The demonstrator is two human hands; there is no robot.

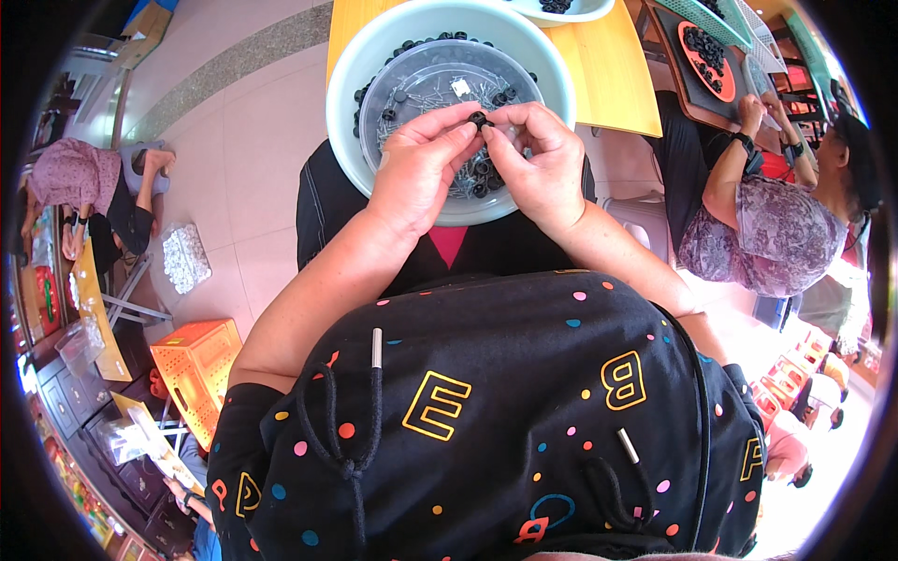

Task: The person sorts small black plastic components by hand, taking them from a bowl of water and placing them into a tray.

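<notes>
Between the fingertips of my left hand (pixel 418 161) and my right hand (pixel 541 161) is a small round black part (pixel 479 120); both hands pinch it. They are held over a clear plastic bowl (pixel 374 93), which sits inside a larger pale green basin (pixel 343 112). Many thin silver pins (pixel 435 86) lie in the clear bowl, with some loose black parts (pixel 482 178) among them. More black parts (pixel 421 41) fill the basin around the bowl. My fingers cover much of the held piece, so its exact kind is hidden.
The basin rests against a yellow table (pixel 608 75). At the right, another person (pixel 767 220) works by an orange plate (pixel 706 61) of black parts. An orange crate (pixel 198 360) and a bag of white pieces (pixel 185 257) stand on the floor at left, near another person (pixel 79 178).
</notes>
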